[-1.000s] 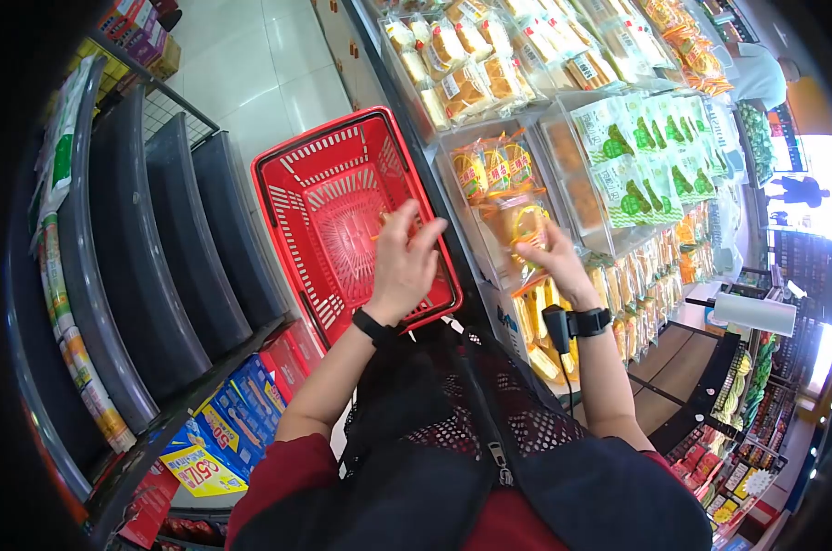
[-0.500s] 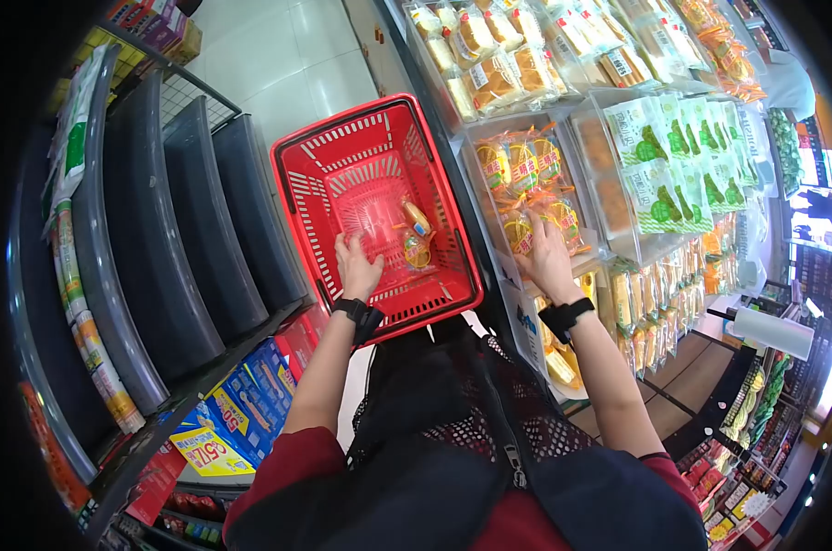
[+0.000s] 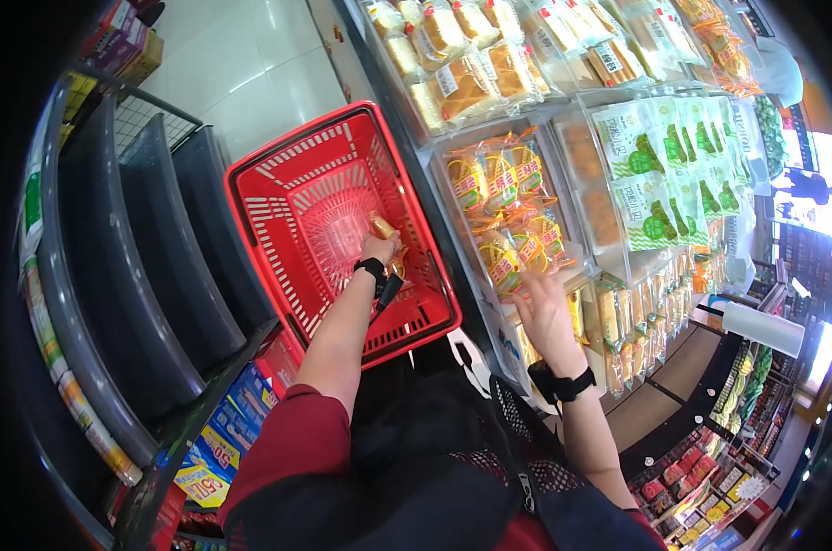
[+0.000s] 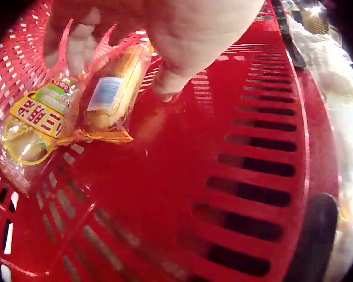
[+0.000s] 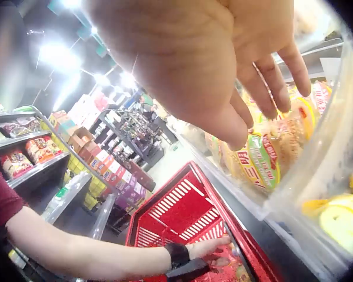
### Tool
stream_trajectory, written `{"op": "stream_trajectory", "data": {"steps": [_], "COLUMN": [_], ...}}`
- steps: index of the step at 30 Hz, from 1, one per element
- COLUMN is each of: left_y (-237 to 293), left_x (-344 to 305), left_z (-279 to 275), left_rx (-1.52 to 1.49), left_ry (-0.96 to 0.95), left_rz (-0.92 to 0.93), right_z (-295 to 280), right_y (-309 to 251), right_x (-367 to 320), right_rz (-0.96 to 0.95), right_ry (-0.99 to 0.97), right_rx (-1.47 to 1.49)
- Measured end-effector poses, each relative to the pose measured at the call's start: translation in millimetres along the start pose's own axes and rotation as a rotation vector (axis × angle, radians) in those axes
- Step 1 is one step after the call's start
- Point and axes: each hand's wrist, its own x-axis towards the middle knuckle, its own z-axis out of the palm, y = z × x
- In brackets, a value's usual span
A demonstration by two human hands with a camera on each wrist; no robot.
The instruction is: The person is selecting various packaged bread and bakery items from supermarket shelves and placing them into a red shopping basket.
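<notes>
My left hand [image 3: 379, 248] reaches down inside the red shopping basket [image 3: 282, 243]. In the left wrist view, its fingers and thumb straddle the upper end of a wrapped sandwich [image 4: 112, 97] with a blue-and-white label. A second wrapped sandwich [image 4: 32, 126] with a yellow printed band lies beside it, close under the fingertips. My right hand [image 3: 546, 317] hovers at the near edge of a clear bin, fingers loosely extended, holding nothing. Right below those fingers, in the right wrist view, are wrapped sandwiches [image 5: 265, 153] in orange-printed film.
Clear bins of packaged bread [image 3: 471, 78] and green-and-white bags [image 3: 641, 174] flank the sandwich bin. Dark tiered shelves [image 3: 149, 211] stand left of the basket. Blue and yellow boxes [image 3: 227, 432] sit at lower left, and a pale tiled floor [image 3: 260, 64] lies beyond.
My left hand has gone deeper into the basket, onto the two sandwiches lying there. My right hand, which held a wrapped sandwich a second ago, is now empty at the bin's near edge.
</notes>
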Motion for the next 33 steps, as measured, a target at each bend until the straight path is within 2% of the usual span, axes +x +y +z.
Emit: {"op": "stream_trajectory", "data": {"steps": [2,5,8,10,12,13,14,16,18,19,22,23,24,25,26,28,29,30,33], "left_y": [2,19,-26,-32,-42,-51,-63,-22,-2,2,36,46,54,63,72,91,96,98,113], "left_x": [18,13,59,52,52,49,44,-28,-81,-105,-184,-203,-219,-235,-251,-282,-290,-291,-297], "left_z": [20,16,48,37,22,17,10,-40,-73,-88,-126,-133,-139,-146,-154,-170,-174,-173,-158], "left_rx": [-0.047,-0.084,-0.085,-0.064,-0.151,-0.325,-0.331,-0.693,-0.855,-0.906,-1.029,-1.024,-0.877,-0.728,-0.724,-0.405,-0.255,-0.052,0.035], "left_ry": [0.045,0.050,0.096,0.136,0.005,-0.089,-0.074,-0.308,-0.399,-0.524,-0.571,-0.575,-0.508,-0.438,-0.441,-0.175,-0.008,0.121,0.137], "left_rz": [-0.060,-0.113,-0.091,-0.076,-0.076,-0.079,-0.083,-0.030,0.045,0.065,0.312,0.318,0.448,0.573,0.580,0.995,1.171,1.301,1.426], "right_z": [8,7,3,3,-4,-8,-10,-13,-15,-15,-14,-19,-23,-17,-13,-10,-16,-28,-20], "right_y": [12,10,6,1,-9,-15,-20,-30,-46,-55,-73,-82,-88,-84,-83,-88,-93,-95,-79], "right_x": [-2,3,6,7,10,10,11,14,20,22,29,28,28,31,31,30,29,31,26], "right_rz": [-0.088,-0.050,-0.035,0.000,-0.022,-0.037,-0.052,-0.139,-0.187,-0.228,-0.310,-0.186,-0.062,-0.031,-0.031,0.406,0.465,0.421,0.380], "right_ry": [-0.074,-0.081,-0.069,-0.012,0.057,0.125,0.121,0.208,0.205,0.184,0.159,0.034,-0.092,-0.183,-0.175,-0.563,-0.715,-0.880,-0.812], "right_rx": [-0.068,-0.025,0.012,0.062,0.052,0.038,0.046,0.112,0.106,0.181,0.298,0.432,0.564,0.618,0.619,1.263,1.357,1.518,1.483]}}
